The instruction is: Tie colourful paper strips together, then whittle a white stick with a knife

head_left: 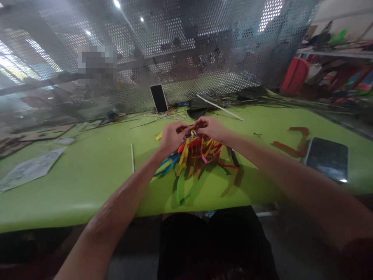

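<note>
A bundle of colourful ribbon-like strips, in red, yellow, orange, pink, blue and green, lies on the green table. My left hand pinches at the top of this bundle, with fingertips pressed together. Opposite it, my right hand is also closed in a pinch, its fingertips almost meeting those of the left. Both seem to grip strips there, though the exact piece between the fingers is partly hidden. A dark pen-like object lies just right of the strips.
A phone lies at the right beside a bent orange strip. Another phone-like device leans against the perforated metal screen at the back. A thin white stick and a printed paper sheet lie to the left.
</note>
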{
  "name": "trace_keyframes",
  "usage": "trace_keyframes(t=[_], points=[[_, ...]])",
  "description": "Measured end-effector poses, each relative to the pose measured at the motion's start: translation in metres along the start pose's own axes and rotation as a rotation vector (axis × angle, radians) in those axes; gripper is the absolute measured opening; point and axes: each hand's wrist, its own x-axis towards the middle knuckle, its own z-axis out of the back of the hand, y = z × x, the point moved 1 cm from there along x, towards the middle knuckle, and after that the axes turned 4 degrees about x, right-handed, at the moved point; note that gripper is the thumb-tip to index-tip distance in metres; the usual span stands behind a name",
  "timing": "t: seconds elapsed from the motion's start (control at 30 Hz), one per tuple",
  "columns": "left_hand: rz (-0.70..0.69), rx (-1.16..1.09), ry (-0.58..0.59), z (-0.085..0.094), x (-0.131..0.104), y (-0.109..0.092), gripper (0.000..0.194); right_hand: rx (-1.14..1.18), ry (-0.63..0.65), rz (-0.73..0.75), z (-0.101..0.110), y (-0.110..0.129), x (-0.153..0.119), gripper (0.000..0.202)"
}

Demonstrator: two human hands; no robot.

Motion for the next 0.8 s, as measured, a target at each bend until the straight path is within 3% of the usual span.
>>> trace_keyframes(t=[0.17,0.27,0.37,0.57,0.67,0.8], points=[[-0.001,-0.026,0.052,0.001,0.001,0.006,0.021,0.267,-0.075,-0.067,0.005,0.005,0.001,0.022],[0.038,-0.067,0.055,-0.002,0.000,0.003,0.020,0.284,-0.086,-0.079,0.006,0.005,0.002,0.021],[0.066,-0.078,0.024,-0.002,-0.002,-0.002,0.018,0.125,-0.075,0.020,0.006,0.002,0.004,0.021],[0.059,0.014,-0.112,0.000,-0.002,-0.005,0.015,-0.326,-0.079,0.364,0.004,-0.002,0.004,0.020],[0.048,0.034,-0.107,0.001,-0.002,-0.003,0.014,-0.440,-0.063,0.394,0.004,0.000,0.000,0.020],[0.073,0.062,-0.205,0.009,0.004,0.003,0.013,-0.428,-0.078,0.398,0.008,0.001,0.001,0.020]])
